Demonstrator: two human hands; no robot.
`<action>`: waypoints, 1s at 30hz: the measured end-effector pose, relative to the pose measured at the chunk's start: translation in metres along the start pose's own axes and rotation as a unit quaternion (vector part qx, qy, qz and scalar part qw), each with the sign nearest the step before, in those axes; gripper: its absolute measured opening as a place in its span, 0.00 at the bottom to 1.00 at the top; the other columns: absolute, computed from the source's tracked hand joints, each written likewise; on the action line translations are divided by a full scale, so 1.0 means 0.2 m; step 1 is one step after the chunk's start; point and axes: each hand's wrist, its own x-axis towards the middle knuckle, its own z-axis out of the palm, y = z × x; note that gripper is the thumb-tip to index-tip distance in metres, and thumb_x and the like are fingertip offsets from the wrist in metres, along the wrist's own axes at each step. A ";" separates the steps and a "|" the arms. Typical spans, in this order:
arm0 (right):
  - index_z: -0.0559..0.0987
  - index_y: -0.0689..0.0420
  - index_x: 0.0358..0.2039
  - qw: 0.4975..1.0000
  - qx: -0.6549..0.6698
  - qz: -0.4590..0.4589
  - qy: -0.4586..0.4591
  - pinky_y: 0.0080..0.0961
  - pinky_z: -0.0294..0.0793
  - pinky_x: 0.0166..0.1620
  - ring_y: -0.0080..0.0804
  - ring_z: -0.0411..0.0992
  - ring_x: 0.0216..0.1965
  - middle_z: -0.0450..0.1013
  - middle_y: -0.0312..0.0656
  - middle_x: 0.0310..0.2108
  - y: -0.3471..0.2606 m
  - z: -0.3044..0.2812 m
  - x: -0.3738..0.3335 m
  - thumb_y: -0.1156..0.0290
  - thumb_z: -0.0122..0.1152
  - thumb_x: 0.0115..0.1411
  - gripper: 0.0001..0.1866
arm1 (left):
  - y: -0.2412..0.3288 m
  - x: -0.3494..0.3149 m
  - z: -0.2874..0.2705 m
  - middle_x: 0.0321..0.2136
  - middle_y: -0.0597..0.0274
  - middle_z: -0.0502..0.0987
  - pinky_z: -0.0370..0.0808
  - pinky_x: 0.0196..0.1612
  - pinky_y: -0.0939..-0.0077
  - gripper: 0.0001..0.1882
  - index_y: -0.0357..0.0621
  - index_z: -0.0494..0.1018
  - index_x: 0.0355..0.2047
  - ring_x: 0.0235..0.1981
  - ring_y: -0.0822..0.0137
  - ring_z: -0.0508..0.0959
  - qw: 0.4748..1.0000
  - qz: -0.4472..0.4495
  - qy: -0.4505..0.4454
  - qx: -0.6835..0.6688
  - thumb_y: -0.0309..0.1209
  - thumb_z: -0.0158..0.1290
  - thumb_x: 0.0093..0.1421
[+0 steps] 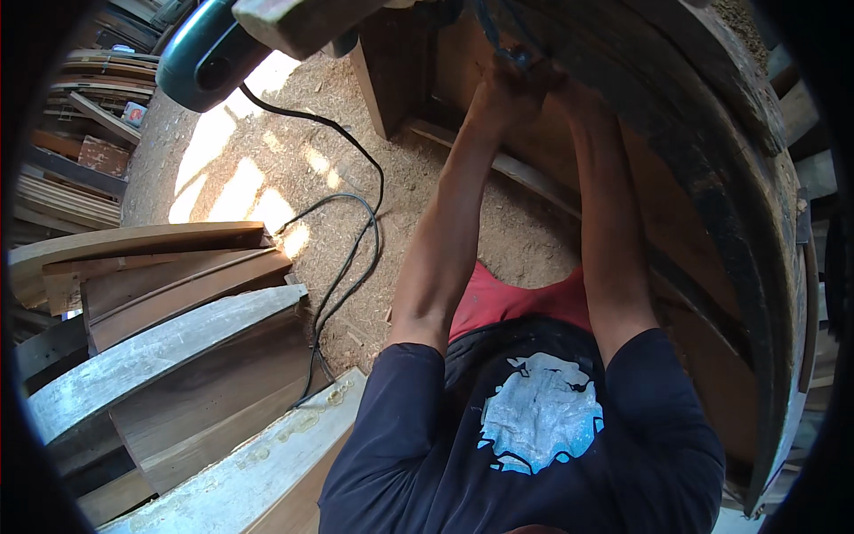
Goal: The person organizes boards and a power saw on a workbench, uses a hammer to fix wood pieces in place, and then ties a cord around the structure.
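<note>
Both my arms reach forward to a shaded spot under a workbench-like wooden structure (pixel 712 133). My left hand (pixel 509 87) is closed, with a small shiny bluish thing (pixel 519 59) at its fingers. Close beside it, nearly touching, my right hand (pixel 553 78) is closed too. Shadow hides most of the fingers, so what they grip cannot be made out. Thin blue strands (pixel 491 25) hang just above my hands. Behind them is a brown wooden panel (pixel 547 125).
A dark green power tool (pixel 209 58) lies at the upper left, beside a wooden block (pixel 298 22). Its black cord (pixel 378 178) loops over the sawdust-covered floor (pixel 356 98). Curved boards (pixel 169 347) are stacked at left; more timber (pixel 98 80) lies beyond.
</note>
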 end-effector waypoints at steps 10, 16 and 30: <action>0.76 0.51 0.38 1.000 -0.014 -0.003 0.011 0.24 0.61 0.27 0.24 0.67 0.26 0.72 0.33 0.29 0.00 -0.04 0.01 0.64 0.57 0.65 0.05 | -0.14 0.00 0.10 0.23 0.55 0.77 0.75 0.34 0.62 0.03 0.40 0.76 0.26 0.29 0.53 0.78 0.993 0.101 0.028 0.057 0.26 0.55 0.54; 0.76 0.52 0.38 1.000 -0.022 -0.002 0.020 0.26 0.62 0.28 0.26 0.67 0.27 0.72 0.35 0.29 0.01 -0.08 -0.01 0.65 0.56 0.65 0.06 | 0.00 0.03 0.15 0.23 0.60 0.80 0.73 0.28 0.71 0.05 0.45 0.75 0.19 0.23 0.64 0.78 0.985 0.054 0.163 0.031 0.21 0.59 0.44; 0.76 0.54 0.37 0.999 -0.043 -0.001 0.033 0.29 0.64 0.31 0.29 0.69 0.29 0.73 0.39 0.30 0.08 -0.03 0.02 0.66 0.54 0.65 0.07 | 0.03 0.01 0.01 0.29 0.43 0.80 0.75 0.29 0.65 0.09 0.34 0.78 0.29 0.29 0.48 0.82 0.987 0.008 0.054 0.152 0.29 0.59 0.51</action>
